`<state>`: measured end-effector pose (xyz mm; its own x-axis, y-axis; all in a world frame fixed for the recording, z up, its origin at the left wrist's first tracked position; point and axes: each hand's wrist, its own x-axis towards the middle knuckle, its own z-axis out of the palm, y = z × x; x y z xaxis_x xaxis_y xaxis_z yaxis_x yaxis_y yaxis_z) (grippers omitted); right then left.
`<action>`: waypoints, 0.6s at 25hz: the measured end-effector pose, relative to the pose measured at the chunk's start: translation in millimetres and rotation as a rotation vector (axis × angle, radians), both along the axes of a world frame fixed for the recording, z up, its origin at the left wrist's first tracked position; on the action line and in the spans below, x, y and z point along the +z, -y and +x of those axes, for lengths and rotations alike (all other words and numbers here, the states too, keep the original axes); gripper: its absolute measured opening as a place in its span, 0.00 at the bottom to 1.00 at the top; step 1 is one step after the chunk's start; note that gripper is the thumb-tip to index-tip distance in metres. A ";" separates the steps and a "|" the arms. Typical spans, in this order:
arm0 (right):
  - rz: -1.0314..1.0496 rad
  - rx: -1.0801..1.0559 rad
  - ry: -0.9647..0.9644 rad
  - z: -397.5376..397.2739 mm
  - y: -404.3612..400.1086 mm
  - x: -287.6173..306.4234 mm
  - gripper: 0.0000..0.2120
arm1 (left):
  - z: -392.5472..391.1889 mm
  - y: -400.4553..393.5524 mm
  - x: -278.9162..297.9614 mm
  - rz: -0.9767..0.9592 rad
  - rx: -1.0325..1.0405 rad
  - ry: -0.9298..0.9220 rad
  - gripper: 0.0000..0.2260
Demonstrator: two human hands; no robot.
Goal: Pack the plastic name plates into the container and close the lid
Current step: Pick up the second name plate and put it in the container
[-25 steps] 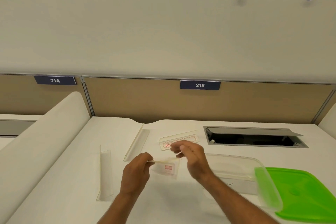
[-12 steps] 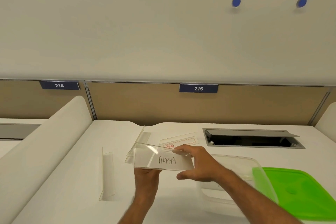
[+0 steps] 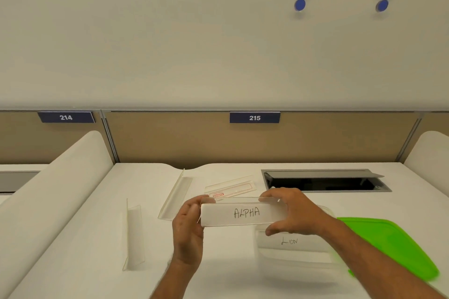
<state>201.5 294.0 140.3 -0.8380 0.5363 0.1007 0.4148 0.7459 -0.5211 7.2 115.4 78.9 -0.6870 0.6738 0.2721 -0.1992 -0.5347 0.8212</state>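
Both hands are holding one clear name plate [image 3: 239, 213] level above the table [image 3: 73, 250], just left of the container [image 3: 294, 247]. The left hand [image 3: 188, 223] is cupping the plate's left end, fingers curled round it; the right hand [image 3: 290, 211] is pinching the right end, thumb below and fingers over the top edge. The plate is a folded strip of glossy transparent plastic carrying a white card insert with "ALPHA" handwritten on it.

Judging by this, the person is carrying a plate towards the container. The next move is calling for a short shift to the right and a lowering into the opening, with the long strip lined up along the container so it is lying flat beside the "LION" plate [image 3: 289, 241] that appears to be sitting inside already.

The container is a shallow clear plastic tub with rounded corners, its walls hard to make out. Its lid [image 3: 393, 245], bright green, smooth and rounded, is lying just right of the container, still off. Left of the container, three more plates are waiting on the table: one with red printing [image 3: 230, 188] lying flat behind the hands, and two plain clear angled strips [image 3: 176, 195] [image 3: 134, 235] further left.
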 end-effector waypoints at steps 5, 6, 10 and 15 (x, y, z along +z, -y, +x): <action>0.038 -0.042 0.083 35.2 -14.2 1.3 0.36 | 9.4 -16.6 -0.1 -0.381 -0.066 -0.443 0.19; 0.070 -0.047 0.114 42.4 -16.7 0.4 0.36 | 11.9 -21.4 1.4 -0.437 -0.078 -0.504 0.18; 0.128 -0.103 0.252 67.8 -27.1 -1.2 0.39 | 22.3 -43.8 11.6 -0.585 -0.138 -0.729 0.16; 0.103 -0.175 0.359 90.9 -43.3 -6.1 0.37 | 42.0 -72.0 21.2 -0.722 -0.215 -0.937 0.20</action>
